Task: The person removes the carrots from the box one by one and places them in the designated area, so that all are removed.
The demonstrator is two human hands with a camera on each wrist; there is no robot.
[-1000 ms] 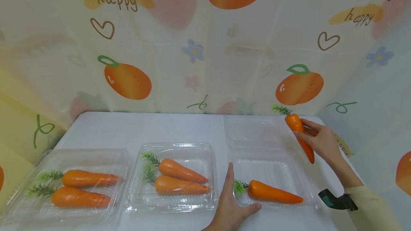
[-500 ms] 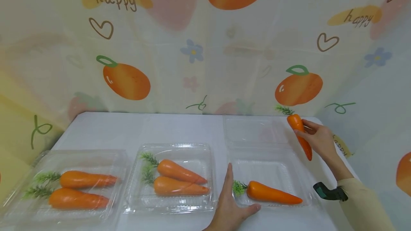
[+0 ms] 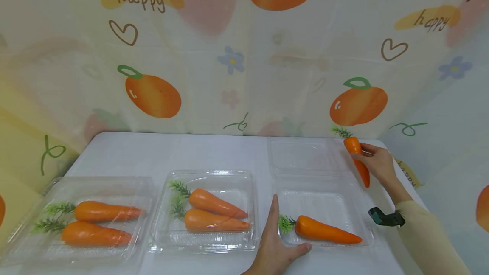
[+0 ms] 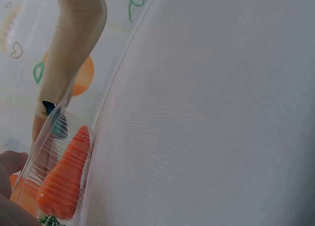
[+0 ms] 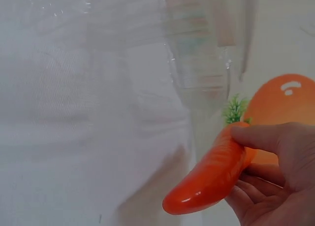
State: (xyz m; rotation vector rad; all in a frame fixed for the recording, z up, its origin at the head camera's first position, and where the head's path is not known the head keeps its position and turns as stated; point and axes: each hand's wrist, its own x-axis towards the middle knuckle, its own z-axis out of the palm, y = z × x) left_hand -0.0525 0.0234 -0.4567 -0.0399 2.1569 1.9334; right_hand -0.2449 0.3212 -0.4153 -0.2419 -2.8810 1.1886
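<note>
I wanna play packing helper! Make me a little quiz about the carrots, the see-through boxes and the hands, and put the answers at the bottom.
1. Count: how many carrots are inside the middle clear plastic box?

2. True or false: the lid of the rightmost clear plastic box is closed.

3. Pick one: which hand holds a lifted carrot?
A) the left hand
B) the right hand
C) neither hand

Key:
1. Two.
2. False; the lid lies open on the box's far side.
3. B; the left hand has its thumb and a finger spread by the rightmost box.
</note>
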